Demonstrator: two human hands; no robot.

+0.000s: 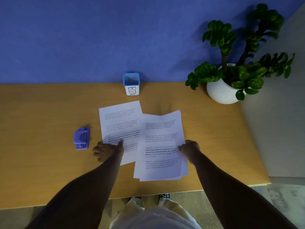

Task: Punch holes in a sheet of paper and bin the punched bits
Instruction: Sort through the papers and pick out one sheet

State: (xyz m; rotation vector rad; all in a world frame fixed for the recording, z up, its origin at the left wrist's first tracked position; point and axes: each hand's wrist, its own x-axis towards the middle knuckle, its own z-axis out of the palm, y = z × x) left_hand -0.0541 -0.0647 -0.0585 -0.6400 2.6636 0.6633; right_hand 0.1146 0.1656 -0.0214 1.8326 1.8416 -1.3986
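Note:
A single printed sheet lies flat on the wooden table. My left hand rests on its lower left corner, thumb on the paper. To the right, a stack of printed sheets overlaps the single sheet's right edge. My right hand pinches the stack's right edge. A purple hole punch sits to the left of my left hand, untouched. A small white box with a blue rim marked BIN stands at the table's far edge, against the blue wall.
A green plant in a round white pot stands at the table's far right corner. The table's right edge runs diagonally past my right arm. The near edge is just in front of my body.

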